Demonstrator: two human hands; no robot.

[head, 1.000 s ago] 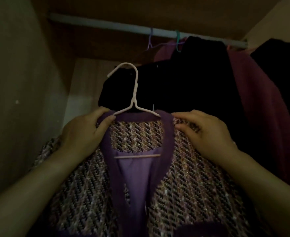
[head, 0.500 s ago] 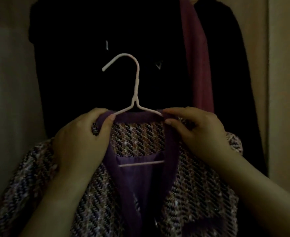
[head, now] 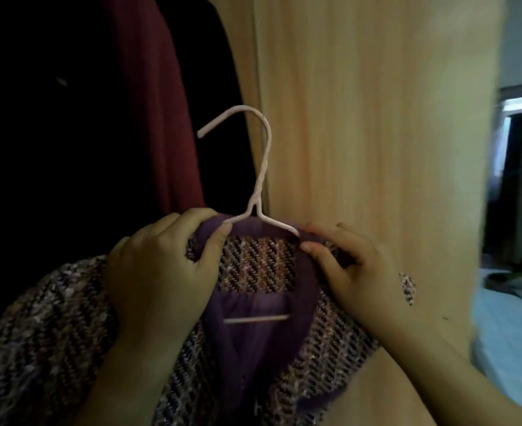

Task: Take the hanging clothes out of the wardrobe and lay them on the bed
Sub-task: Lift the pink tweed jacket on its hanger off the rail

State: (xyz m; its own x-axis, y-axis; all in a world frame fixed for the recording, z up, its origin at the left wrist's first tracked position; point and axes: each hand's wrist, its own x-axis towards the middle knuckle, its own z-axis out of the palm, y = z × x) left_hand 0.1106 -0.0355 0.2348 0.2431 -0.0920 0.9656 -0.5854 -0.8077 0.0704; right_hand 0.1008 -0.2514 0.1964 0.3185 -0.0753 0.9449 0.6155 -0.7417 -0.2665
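A tweed jacket point(head: 256, 265) with purple trim and lining hangs on a thin white wire hanger point(head: 261, 167), free of the rail. My left hand point(head: 158, 272) grips the jacket's left shoulder at the collar, thumb over the purple edge. My right hand point(head: 352, 272) pinches the right side of the collar beside the hanger's arm. The hook points up and left in front of the wardrobe's edge. Part of the bed point(head: 512, 339), pale blue, shows at the right edge.
Dark garments point(head: 53, 149) and a maroon one point(head: 158, 103) still hang in the open wardrobe at left. A light wooden wardrobe panel point(head: 376, 133) fills the middle right. Beyond it a dim doorway point(head: 515, 179) opens.
The jacket on its hanger has come out of the wardrobe and swung right; the view has turned from the hanging clothes to the wooden panel and the bed. Both hands keep their hold.
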